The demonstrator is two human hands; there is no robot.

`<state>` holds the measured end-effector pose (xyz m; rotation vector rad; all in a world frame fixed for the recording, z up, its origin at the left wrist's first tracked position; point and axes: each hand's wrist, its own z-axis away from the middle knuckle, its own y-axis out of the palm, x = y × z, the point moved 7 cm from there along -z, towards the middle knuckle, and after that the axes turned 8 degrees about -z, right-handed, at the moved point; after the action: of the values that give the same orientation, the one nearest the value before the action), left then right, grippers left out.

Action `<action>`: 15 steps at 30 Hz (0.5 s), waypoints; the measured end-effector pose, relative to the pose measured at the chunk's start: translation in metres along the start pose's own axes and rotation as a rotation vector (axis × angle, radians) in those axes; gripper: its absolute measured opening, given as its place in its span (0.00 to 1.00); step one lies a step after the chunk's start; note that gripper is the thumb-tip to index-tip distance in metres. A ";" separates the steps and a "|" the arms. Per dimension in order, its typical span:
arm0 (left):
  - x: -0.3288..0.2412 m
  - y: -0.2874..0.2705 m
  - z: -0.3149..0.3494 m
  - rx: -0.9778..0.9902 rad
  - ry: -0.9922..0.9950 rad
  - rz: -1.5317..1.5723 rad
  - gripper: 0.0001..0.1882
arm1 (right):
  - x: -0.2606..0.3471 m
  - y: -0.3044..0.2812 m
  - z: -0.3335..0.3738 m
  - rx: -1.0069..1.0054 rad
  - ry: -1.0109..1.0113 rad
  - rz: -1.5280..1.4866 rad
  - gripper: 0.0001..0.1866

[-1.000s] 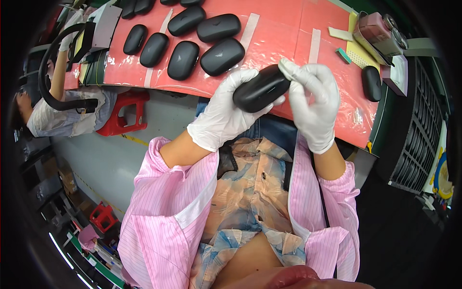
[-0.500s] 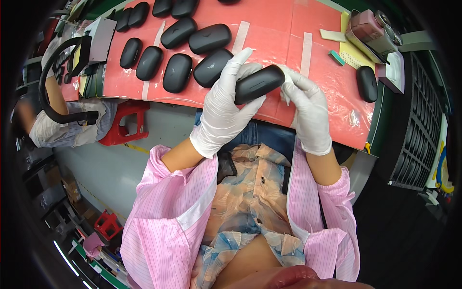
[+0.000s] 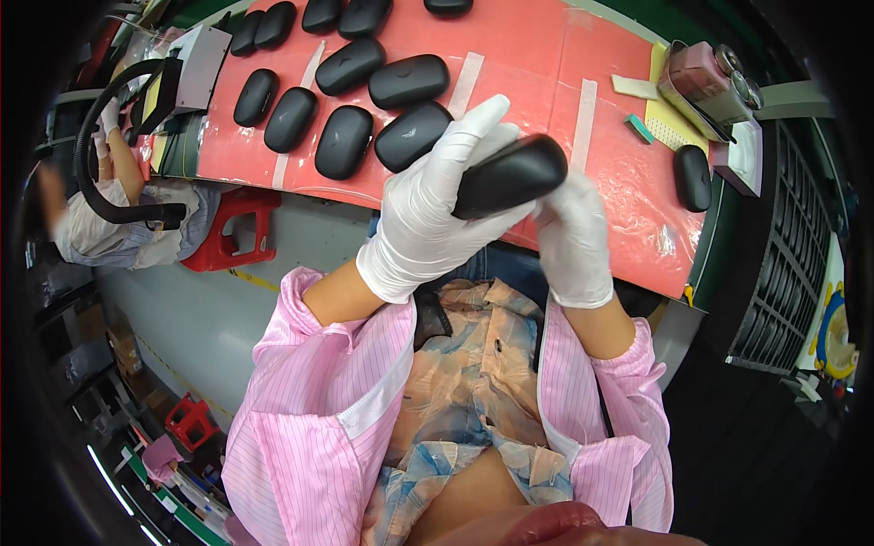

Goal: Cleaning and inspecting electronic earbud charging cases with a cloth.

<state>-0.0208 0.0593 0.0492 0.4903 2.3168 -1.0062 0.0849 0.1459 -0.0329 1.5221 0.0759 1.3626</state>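
Observation:
My left hand (image 3: 423, 223), in a white glove, is closed around a glossy-edged, matte black oval case (image 3: 512, 176). The case is tilted, its right end raised, and fingers grip it from below and behind. My right hand (image 3: 578, 246), also gloved in white, is at the right end of this case. Its fingers are smeared by motion and partly hidden behind the case, so their grip does not show. Just beyond my left hand lies a similar black case (image 3: 412, 136) with a faint mark on its lid.
More black cases (image 3: 344, 142) lie on the red table mat (image 3: 519, 64), and one case (image 3: 693, 178) sits at its right. Behind that are a green block (image 3: 639, 128) and a metal container (image 3: 701, 73). A black rack (image 3: 785, 273) stands right; a co-worker's arm (image 3: 125, 168) shows left.
The held case has turned and moved slightly right and toward me, now showing its broad face. My right hand has shifted beside it and blurred. The view has shifted slightly.

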 end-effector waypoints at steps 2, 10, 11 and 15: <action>0.001 -0.001 0.000 0.013 -0.038 -0.073 0.44 | 0.037 0.021 0.005 -0.016 -0.358 0.507 0.11; 0.010 0.000 0.005 0.029 -0.074 -0.115 0.43 | 0.061 0.051 0.020 -0.041 -0.805 1.289 0.19; 0.008 0.000 0.005 0.018 -0.067 -0.092 0.43 | 0.059 0.047 0.018 -0.039 -0.803 1.291 0.19; 0.010 0.001 0.006 0.028 -0.096 0.010 0.44 | 0.027 0.007 0.001 -0.065 -0.230 0.561 0.13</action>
<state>-0.0256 0.0568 0.0391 0.4539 2.2162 -1.0364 0.0909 0.1593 -0.0092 1.7041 -0.5716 1.5836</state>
